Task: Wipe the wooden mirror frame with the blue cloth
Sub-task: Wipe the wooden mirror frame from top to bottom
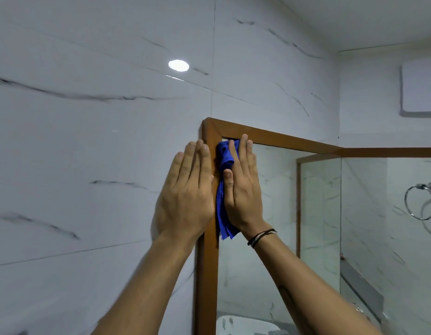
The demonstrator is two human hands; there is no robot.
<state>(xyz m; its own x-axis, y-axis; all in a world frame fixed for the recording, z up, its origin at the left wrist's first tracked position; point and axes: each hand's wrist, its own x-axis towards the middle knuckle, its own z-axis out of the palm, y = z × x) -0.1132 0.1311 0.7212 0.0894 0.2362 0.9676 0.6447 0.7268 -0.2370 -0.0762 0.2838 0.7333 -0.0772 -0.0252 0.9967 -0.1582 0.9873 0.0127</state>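
A wooden mirror frame hangs on the marble-tiled wall, its top left corner near the middle of the view. My right hand lies flat with fingers pointing up, pressing a crumpled blue cloth against the glass and the inner edge of the left frame post just below that corner. The cloth's tail hangs down under my palm. My left hand rests flat and open on the wall tiles, its fingertips touching the outer edge of the left post. A dark cord bracelet circles my right wrist.
The mirror glass reflects marbled tiles and a white basin at the bottom. A chrome towel ring hangs on the right wall, a white vent cover above it. A ceiling light reflects as a bright spot on the left tiles.
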